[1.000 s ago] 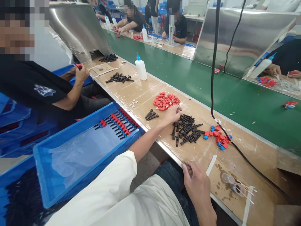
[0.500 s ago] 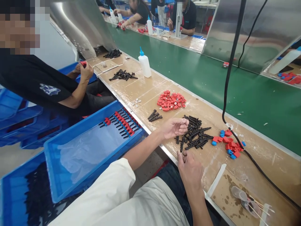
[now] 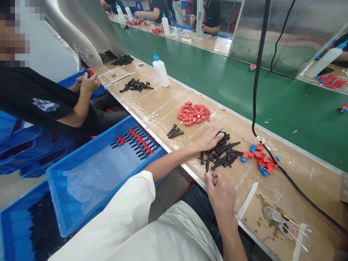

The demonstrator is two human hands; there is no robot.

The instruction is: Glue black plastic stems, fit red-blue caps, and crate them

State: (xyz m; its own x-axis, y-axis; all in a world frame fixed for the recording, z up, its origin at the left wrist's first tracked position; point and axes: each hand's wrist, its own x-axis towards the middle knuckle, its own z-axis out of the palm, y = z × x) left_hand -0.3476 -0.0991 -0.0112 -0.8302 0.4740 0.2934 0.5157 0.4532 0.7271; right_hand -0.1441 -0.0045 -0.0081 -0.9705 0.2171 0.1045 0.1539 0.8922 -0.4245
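My left hand (image 3: 208,140) reaches over the far left side of a pile of black plastic sticks (image 3: 227,152), its thumb stretched out and its fingers partly hidden. No part shows in its grip. Close to the table's front edge, my right hand (image 3: 221,190) is closed, thumb against forefinger, at the lower end of a black stick with a wider head (image 3: 207,164). That stick points away from me towards the pile. Left of the pile lie several separate black sticks (image 3: 175,131). Beyond them is a heap of small red blocks (image 3: 194,113). Red and blue pieces (image 3: 262,161) lie to the right.
A blue tray (image 3: 89,221) at my left holds rows of assembled parts. A white bottle (image 3: 161,74) stands near the green belt (image 3: 217,78). A black cable (image 3: 255,98) hangs across the right side. Small cups (image 3: 285,229) with sticks sit front right. A co-worker (image 3: 35,96) sits left.
My left hand has turned from curled fingers above the table to reaching down at the black pile. The right hand stays in place. The whole view has shifted slightly.
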